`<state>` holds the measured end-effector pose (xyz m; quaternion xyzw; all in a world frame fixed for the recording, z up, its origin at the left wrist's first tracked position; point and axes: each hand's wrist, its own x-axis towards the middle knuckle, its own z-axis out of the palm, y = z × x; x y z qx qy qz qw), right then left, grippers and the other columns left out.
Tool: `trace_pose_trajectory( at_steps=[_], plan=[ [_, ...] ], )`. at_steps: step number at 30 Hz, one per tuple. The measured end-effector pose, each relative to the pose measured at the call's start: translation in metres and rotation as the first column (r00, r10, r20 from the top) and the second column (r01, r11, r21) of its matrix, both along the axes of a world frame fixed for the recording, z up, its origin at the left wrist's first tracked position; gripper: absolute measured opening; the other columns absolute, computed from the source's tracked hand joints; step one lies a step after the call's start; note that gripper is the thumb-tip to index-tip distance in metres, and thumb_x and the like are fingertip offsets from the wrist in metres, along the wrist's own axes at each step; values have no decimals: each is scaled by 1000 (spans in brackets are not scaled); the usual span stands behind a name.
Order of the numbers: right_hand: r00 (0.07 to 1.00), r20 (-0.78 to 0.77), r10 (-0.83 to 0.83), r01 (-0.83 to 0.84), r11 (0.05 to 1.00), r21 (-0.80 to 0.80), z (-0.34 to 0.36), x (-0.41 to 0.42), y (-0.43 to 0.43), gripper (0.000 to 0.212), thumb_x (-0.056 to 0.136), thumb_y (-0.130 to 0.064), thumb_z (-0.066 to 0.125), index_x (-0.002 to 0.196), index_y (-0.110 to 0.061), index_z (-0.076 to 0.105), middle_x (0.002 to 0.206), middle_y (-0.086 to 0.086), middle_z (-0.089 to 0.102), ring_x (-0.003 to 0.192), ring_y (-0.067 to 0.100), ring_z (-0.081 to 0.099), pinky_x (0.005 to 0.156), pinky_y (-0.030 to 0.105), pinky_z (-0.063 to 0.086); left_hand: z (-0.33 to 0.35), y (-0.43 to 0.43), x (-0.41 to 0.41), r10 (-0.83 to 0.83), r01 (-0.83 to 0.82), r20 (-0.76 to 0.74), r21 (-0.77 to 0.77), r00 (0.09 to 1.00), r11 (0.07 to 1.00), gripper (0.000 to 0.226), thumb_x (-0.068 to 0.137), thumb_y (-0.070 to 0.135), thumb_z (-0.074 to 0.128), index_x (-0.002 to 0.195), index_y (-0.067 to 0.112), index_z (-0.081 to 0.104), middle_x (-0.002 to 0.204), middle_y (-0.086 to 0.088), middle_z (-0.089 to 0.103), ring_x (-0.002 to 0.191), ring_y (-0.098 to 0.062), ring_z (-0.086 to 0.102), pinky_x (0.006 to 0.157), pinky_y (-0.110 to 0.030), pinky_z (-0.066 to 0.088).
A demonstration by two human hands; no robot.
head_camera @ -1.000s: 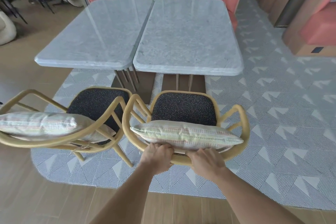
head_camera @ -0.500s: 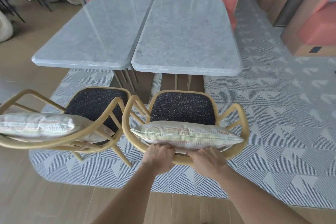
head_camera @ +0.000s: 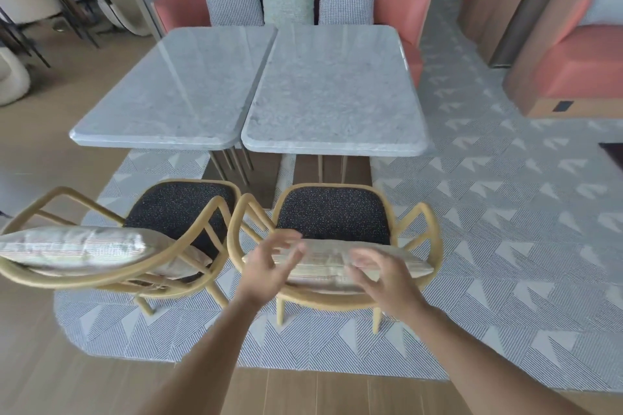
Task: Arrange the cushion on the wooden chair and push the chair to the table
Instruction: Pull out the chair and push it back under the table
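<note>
A wooden chair (head_camera: 435, 242) with a dark speckled seat stands in front of the right marble table (head_camera: 333, 94). A pale striped cushion (head_camera: 327, 263) leans against its curved backrest. My left hand (head_camera: 269, 268) hovers just over the cushion's left end, fingers spread and blurred. My right hand (head_camera: 384, 276) hovers over its right part, fingers spread too. Neither hand holds the chair or the cushion.
A second wooden chair (head_camera: 111, 266) with its own striped cushion (head_camera: 70, 246) stands close on the left, its arm nearly touching the first chair. A left marble table (head_camera: 175, 91) adjoins the right one. Pink sofa (head_camera: 401, 7) with cushions behind; patterned rug (head_camera: 505, 246) underneath.
Both hands have let go of the chair's backrest and lifted off with fingers spread. The view has tilted up and pulled back a little.
</note>
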<state>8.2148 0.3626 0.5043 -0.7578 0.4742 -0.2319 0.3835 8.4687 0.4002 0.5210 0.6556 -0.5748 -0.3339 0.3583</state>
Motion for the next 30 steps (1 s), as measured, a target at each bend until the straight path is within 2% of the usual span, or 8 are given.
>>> trace_pose_trajectory(
  at_steps=[3,7,9,12,17,23,27,30],
  plan=[
    [893,418,-165,191,981,-20,95,0,-2,63,93,-62,52,133,-17,66,132,-12,69,125,-7,61,110,16,44,86,-1,6,100,-179,-259,-303,961,936,60,98,69,46,130,23,69,130,2,71,121,-14,68,103,-38,53],
    [749,657,-90,277,943,-186,241,-32,20,87,93,-76,49,144,-6,54,148,8,60,142,17,54,120,32,41,207,5,-29,-181,-97,-427,-553,886,828,70,97,80,45,143,28,55,151,0,59,143,-25,55,116,-43,45],
    [735,678,-19,294,910,-294,294,-60,39,85,92,-78,48,146,-12,49,153,10,55,147,23,49,123,40,36,257,2,-58,-340,-30,-463,-626,818,779,76,91,83,52,143,28,52,153,0,57,146,-28,51,119,-45,43],
    [756,652,57,307,849,-431,352,-113,67,84,91,-80,47,148,-19,43,156,9,49,151,27,43,125,44,32,319,-2,-113,-523,54,-405,-751,750,658,83,85,86,56,142,26,50,152,3,56,149,-29,47,121,-46,40],
    [800,600,22,406,716,-567,404,-206,126,101,91,-80,44,153,-2,29,160,21,39,151,34,40,124,45,31,384,17,-218,-720,187,-304,-836,624,516,86,79,89,58,140,28,50,148,11,59,148,-29,45,121,-47,38],
    [818,572,-55,505,545,-669,421,-343,200,101,93,-78,43,152,3,28,159,25,38,151,38,38,124,52,30,415,46,-363,-852,302,-158,-890,499,341,83,86,88,52,143,27,48,151,2,56,151,-31,43,123,-56,33],
    [787,605,-118,578,485,-657,419,-440,245,99,92,-78,45,152,0,31,158,26,39,151,39,39,123,49,32,409,68,-482,-897,330,-138,-898,419,292,83,88,86,52,145,26,51,154,-4,55,151,-38,42,122,-56,34],
    [785,599,-159,597,454,-661,414,-514,272,93,94,-76,46,151,-3,35,158,21,42,151,37,40,123,51,32,402,85,-570,-926,358,-160,-889,341,285,84,85,87,55,143,27,53,153,0,57,152,-39,42,121,-50,35]
  ],
)
